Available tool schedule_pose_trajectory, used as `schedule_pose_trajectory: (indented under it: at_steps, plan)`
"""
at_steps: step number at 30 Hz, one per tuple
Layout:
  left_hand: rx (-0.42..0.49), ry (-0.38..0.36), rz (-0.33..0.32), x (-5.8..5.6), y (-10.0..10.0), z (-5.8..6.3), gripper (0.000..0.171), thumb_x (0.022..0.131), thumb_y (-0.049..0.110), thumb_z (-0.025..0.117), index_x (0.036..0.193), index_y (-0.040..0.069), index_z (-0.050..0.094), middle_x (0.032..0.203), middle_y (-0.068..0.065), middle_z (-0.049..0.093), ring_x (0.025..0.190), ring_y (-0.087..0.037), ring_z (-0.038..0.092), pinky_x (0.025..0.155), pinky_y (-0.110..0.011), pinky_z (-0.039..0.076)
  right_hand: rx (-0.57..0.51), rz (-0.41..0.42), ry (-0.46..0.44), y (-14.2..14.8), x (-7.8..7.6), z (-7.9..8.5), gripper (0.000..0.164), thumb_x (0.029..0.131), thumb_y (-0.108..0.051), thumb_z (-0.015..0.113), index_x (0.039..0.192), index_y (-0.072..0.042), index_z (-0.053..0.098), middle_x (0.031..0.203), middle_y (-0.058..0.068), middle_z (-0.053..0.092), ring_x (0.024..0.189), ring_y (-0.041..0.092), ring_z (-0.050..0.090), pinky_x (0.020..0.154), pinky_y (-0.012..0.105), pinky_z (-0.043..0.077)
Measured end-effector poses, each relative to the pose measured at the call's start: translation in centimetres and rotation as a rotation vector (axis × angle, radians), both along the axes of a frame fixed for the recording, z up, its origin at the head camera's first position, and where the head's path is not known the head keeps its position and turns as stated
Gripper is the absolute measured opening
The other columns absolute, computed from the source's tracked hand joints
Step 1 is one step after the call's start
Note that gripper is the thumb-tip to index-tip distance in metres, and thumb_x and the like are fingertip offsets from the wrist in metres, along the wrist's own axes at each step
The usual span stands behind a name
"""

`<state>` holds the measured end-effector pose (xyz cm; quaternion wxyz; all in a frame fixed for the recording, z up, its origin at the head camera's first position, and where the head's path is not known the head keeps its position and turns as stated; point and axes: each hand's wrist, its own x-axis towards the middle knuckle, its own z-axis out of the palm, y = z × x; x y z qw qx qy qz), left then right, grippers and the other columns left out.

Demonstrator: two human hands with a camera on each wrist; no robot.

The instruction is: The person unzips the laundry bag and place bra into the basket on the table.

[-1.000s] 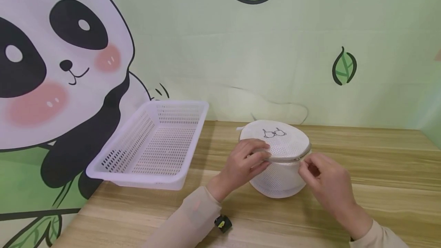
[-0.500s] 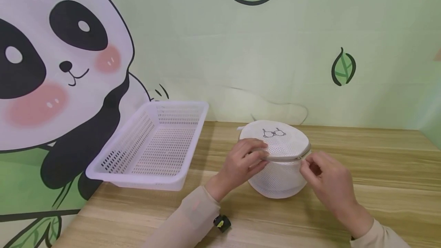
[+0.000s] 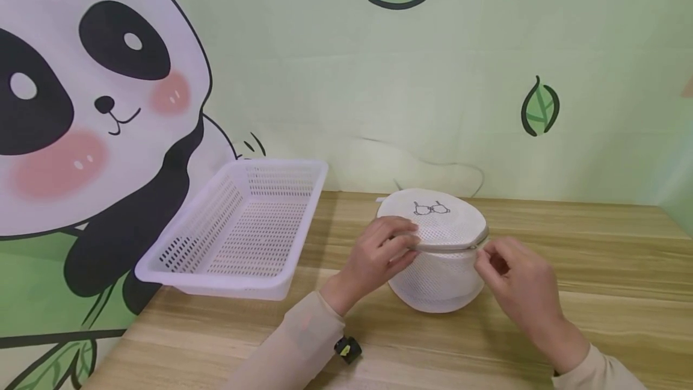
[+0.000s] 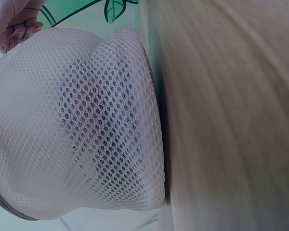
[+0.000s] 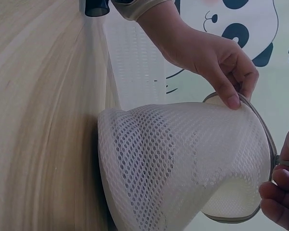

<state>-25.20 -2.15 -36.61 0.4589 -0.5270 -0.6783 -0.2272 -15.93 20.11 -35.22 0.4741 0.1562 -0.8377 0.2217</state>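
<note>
Head view: left hand (image 3: 379, 254) pinches mesh laundry bag (image 3: 438, 269) rim; right hand (image 3: 511, 281) grip pinches its zipper pull (image 3: 476, 247).

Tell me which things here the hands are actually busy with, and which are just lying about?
In use:
- round white mesh laundry bag with a zip round its rim
- left hand, pinching the bag's rim
- right hand, pinching at the zip

Lying about:
- white perforated plastic basket, left of the bag
- light wooden table
- panda wall picture

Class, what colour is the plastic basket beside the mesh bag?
White, best seen in the head view: basket.
</note>
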Motion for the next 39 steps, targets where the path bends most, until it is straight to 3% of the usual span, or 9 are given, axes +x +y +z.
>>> schedule_pose_trajectory:
  at_steps: [27, 39]
  plan:
    - [0.024, -0.016, 0.020, -0.8, -0.4, -0.2, 0.021, 0.077, 0.010, 0.076, 0.094, 0.006, 0.065, 0.105, -0.009, 0.066, 0.100, -0.021, 0.063, 0.094, -0.027, 0.051, -0.004, 0.035, 0.015, -0.3, 0.0, -0.2, 0.011, 0.071, -0.003, 0.061, 0.065, -0.011, 0.058, 0.059, -0.005, 0.054, 0.054, 0.000, 0.048, 0.049, 0.010, 0.041]
    - [0.003, -0.057, 0.035, -1.2, -0.5, -0.3, 0.023, 0.076, 0.010, 0.075, 0.097, 0.005, 0.065, 0.108, -0.011, 0.064, 0.101, -0.022, 0.062, 0.096, -0.027, 0.051, 0.003, 0.069, -0.027, -0.9, 0.3, -0.3, 0.013, 0.072, 0.000, 0.065, 0.065, -0.009, 0.058, 0.061, -0.003, 0.057, 0.056, 0.000, 0.050, 0.051, 0.007, 0.044]
